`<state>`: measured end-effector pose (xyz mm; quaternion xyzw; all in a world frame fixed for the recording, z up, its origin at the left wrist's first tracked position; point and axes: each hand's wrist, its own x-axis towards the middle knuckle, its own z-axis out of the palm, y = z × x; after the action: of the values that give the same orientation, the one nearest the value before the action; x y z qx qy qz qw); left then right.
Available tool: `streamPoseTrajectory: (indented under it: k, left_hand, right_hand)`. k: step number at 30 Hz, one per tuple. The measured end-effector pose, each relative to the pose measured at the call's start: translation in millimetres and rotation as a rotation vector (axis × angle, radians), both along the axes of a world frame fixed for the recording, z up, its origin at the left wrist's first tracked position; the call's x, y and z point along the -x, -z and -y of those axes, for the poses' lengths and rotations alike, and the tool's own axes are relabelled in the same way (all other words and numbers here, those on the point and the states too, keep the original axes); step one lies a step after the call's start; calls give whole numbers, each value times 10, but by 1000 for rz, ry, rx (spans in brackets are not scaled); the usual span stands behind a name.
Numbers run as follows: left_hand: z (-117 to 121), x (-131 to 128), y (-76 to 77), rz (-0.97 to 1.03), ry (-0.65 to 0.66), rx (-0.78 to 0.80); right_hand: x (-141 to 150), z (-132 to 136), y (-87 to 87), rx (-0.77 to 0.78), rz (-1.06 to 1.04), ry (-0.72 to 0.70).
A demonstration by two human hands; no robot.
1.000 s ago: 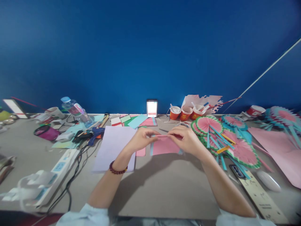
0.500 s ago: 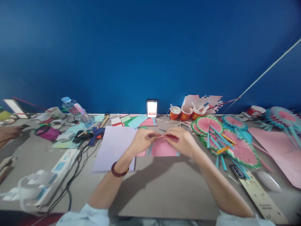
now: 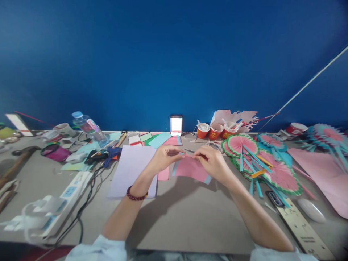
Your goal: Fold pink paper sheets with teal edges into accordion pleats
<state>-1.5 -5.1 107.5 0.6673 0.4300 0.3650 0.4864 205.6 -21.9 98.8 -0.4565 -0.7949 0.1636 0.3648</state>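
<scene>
Pinching the upper edge of a pink paper sheet (image 3: pixel 191 169), the left hand (image 3: pixel 164 158) and the right hand (image 3: pixel 212 159) hold it between thumb and fingers, their tips near each other at its middle. The sheet is in front of the person, just over the middle of the desk (image 3: pixel 190 217). Its long axis runs left to right across the person's view, with the right end dipping slightly lower and nearer. From the pinched edge it spreads toward the person, its free lower edge curving gently. Each short end carries a light blue band (image 3: pixel 208 179).

A pale purple sheet (image 3: pixel 133 170) lies beside the left forearm, its long side running away from the person and leaning a little to the right.

As for writing, the tilted bottle (image 3: pixel 86 125) at the left wears a pink and white label whose lettering is too small to read surely. Three red cups (image 3: pixel 203 133) near the wall bear yellow marks, none legible. Dark characters line the pale board (image 3: pixel 304 224) at lower right, too blurred to make out, and the small upright screen (image 3: pixel 176 125) is pixelated.
</scene>
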Motion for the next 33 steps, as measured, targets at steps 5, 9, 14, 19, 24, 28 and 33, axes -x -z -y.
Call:
streamPoseTrajectory:
  k: [5, 9, 14, 19, 24, 28, 33]
  left_hand:
    - [-18, -1, 37, 10, -55, -14]
    - [-17, 2, 43, -60, -86, -112]
    - [-28, -7, 65, -48, -102, -161]
    - [-18, -26, 68, -174, -59, -315]
    - [23, -70, 126, -371, -232, -684]
    - [178, -219, 171, -545, -256, -894]
    - [478, -449, 264, -770, -114, -802]
  right_hand:
    - [2, -15, 15, 2, -10, -24]
    - [22, -19, 10, 13, -36, -47]
    - [39, -9, -27, 54, -84, -31]
    - [34, -9, -31, 213, -86, -57]
    - [17, -85, 90, 404, -156, -104]
    - [34, -181, 237, 527, -333, -61]
    - [172, -149, 391, 654, -712, 8]
